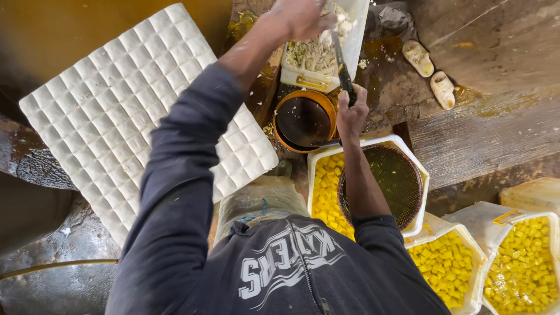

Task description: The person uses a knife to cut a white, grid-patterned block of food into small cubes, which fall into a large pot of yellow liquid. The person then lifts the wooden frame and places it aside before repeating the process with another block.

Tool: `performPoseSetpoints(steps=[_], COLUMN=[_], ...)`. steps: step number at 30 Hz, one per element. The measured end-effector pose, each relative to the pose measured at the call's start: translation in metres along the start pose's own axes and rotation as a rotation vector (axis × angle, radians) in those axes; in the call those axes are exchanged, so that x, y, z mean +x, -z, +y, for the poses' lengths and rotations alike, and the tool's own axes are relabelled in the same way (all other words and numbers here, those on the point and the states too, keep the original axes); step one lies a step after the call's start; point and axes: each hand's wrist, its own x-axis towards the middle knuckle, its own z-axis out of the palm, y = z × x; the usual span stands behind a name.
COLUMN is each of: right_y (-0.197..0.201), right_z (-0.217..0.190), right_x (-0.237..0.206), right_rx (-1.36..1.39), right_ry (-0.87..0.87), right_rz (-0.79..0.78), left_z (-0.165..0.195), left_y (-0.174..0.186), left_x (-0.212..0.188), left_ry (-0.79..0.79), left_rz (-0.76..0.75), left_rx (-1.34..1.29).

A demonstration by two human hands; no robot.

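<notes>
My left hand (298,17) reaches far forward and grips the rim of a white plastic tub (350,46) holding pale crumbly scraps (309,53). My right hand (352,114) is closed on the dark handle of a knife (344,73), whose blade points up into that tub. Just below the tub sits an orange bowl (303,119) of dark liquid. A big white slab scored into small squares (134,111) lies to the left, under my left arm.
A white tub of yellow cubes (326,186) with a round mesh strainer (391,181) stands near my body. Two more tubs of yellow cubes (449,262) (525,262) stand at the lower right. Two pale clogs (419,57) (442,88) lie on wet wooden planks (478,134).
</notes>
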Motion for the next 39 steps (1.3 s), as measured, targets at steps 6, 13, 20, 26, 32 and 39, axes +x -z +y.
performPoseSetpoints(steps=[6,13,20,26,32,39], right_y=[-0.063,-0.15,-0.295,-0.442,-0.556,-0.608], right_z=[-0.005,-0.084,-0.22,-0.323,-0.373,-0.385], right_x=[-0.02,-0.037,-0.034,-0.047,-0.087,-0.098], right_rx=[0.061,0.992,0.288,-0.166,-0.24,-0.303], right_ry=[-0.432,-0.63,0.322,0.979,1.185,1.098], right_rz=[0.021,-0.015,-0.542,-0.776,-0.947,-1.202], left_z=[-0.123,-0.292,-0.419,-0.469,-0.49,-0.51], left_y=[0.012,0.016,0.022,0.02,0.028,0.043], left_x=[-0.186,-0.424,-0.558,-0.574,-0.56,-0.531], left_ry=[-0.309,0.347,0.553,0.727,0.79,1.073], left_rz=[0.444,0.43,0.997,1.103,0.921,0.286], left_rx=[-0.079,-0.42,-0.65,-0.605,-0.376,-0.351])
